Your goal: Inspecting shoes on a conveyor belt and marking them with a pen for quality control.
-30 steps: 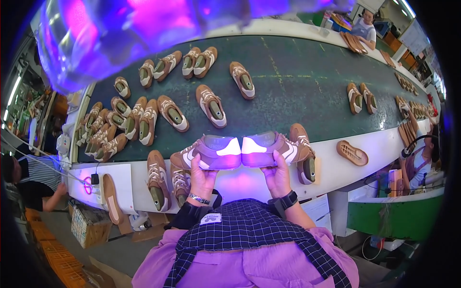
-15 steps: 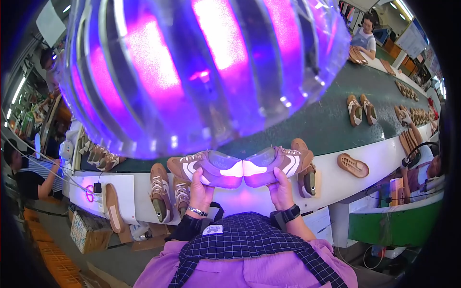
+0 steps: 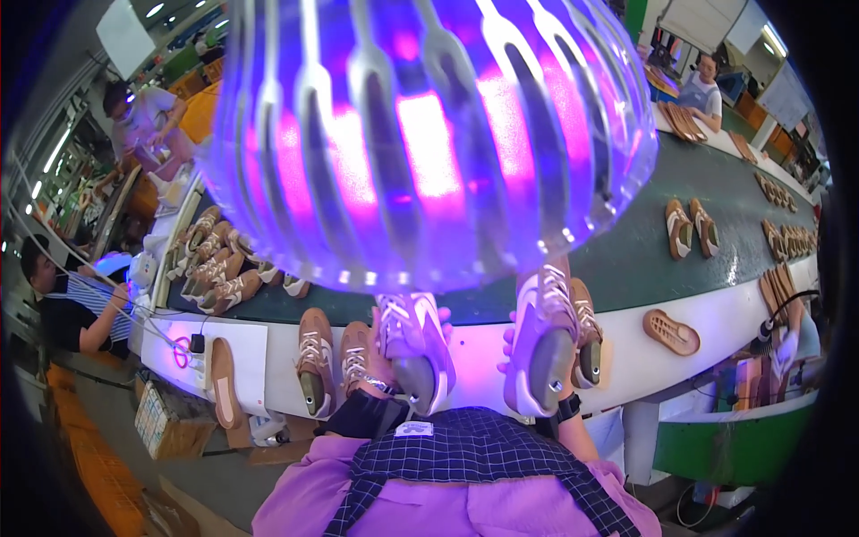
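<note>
A brown and white lace-up sneaker (image 3: 413,336) is in my left hand (image 3: 383,367), whose fingertips show past its right side. My right hand (image 3: 507,341) is closed round a second sneaker (image 3: 540,336), its fingers showing at the shoe's left side. Both sneakers point away from me, heels nearest, each with a dark green form inside. They are held apart under a purple-glowing lamp (image 3: 429,143) in a ribbed clear cover, which hides part of the toes. A brown sneaker (image 3: 355,355) stands beside my left hand, and another sneaker (image 3: 586,336) beside the right one.
One more sneaker (image 3: 314,358) stands at the left on the white ledge (image 3: 617,327). A loose sole (image 3: 671,332) lies to the right, an insole-shaped piece (image 3: 222,385) to the left. Several sneakers crowd the green belt (image 3: 617,233). Other people (image 3: 702,89) work around it.
The two sneakers, earlier held sideways with heels touching, are now turned toes away and drawn apart. The view has shifted, showing more shoes at the left.
</note>
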A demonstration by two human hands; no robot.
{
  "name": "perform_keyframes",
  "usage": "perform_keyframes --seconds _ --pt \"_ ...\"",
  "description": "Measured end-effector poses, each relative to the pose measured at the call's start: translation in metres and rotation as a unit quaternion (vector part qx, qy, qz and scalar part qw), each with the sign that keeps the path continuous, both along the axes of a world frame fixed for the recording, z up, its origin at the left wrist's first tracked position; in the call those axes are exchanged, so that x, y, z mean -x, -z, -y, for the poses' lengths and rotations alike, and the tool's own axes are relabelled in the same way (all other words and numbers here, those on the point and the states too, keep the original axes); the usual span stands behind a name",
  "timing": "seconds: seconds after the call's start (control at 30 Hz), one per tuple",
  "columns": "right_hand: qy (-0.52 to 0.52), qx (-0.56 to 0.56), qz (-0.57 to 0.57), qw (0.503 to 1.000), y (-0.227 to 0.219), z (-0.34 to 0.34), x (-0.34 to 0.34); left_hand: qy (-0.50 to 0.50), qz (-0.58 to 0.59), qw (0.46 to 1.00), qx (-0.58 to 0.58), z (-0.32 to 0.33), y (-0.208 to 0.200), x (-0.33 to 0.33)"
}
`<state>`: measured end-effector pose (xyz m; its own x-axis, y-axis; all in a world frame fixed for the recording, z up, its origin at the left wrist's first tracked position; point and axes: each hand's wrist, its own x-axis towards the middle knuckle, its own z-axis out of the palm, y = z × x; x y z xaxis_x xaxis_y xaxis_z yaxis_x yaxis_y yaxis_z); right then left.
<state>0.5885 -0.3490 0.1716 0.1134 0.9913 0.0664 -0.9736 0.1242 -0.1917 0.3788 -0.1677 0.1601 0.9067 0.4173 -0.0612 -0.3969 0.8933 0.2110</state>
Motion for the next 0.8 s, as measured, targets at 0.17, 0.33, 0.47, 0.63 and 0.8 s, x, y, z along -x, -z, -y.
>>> perform_keyframes --seconds 0.17,0.33,0.47,0.63,0.8 --pt "-0.107 0.052 -0.073 0.990 -0.015 0.009 0.007 0.231 0.030 0.964 0.125 -0.001 0.017 0.003" --pt "-0.161 0.064 -0.048 0.984 -0.020 0.020 0.014 0.259 0.041 0.962 0.079 0.011 0.009 0.000" --pt "-0.178 0.059 -0.059 0.980 -0.016 0.021 0.012 0.265 0.038 0.961 0.066 0.017 -0.002 -0.001" --pt "-0.198 0.000 -0.068 0.978 -0.014 0.018 0.011 0.267 0.035 0.961 0.054 0.019 -0.006 -0.002" --pt "-0.185 0.040 -0.037 0.981 -0.030 0.021 0.009 0.271 0.039 0.960 0.061 0.022 -0.012 -0.003"
